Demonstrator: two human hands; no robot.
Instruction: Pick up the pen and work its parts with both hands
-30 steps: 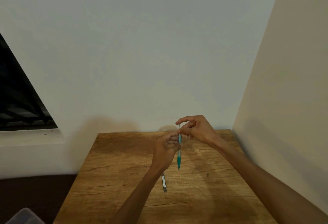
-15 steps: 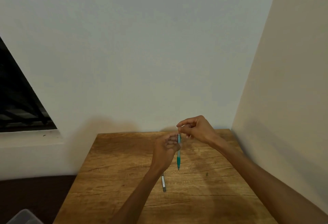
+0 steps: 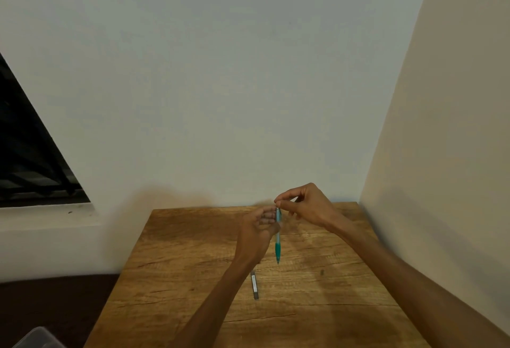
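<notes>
A plain room in a home, by the look: a small wooden table (image 3: 193,278) pushed into a bare painted corner, with a dark barred window (image 3: 30,160) at nine o'clock.

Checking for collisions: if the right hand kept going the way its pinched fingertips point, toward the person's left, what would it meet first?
Probably the left hand, which grips the teal pencil whose top the right hand pinches; depth is unclear.
</notes>
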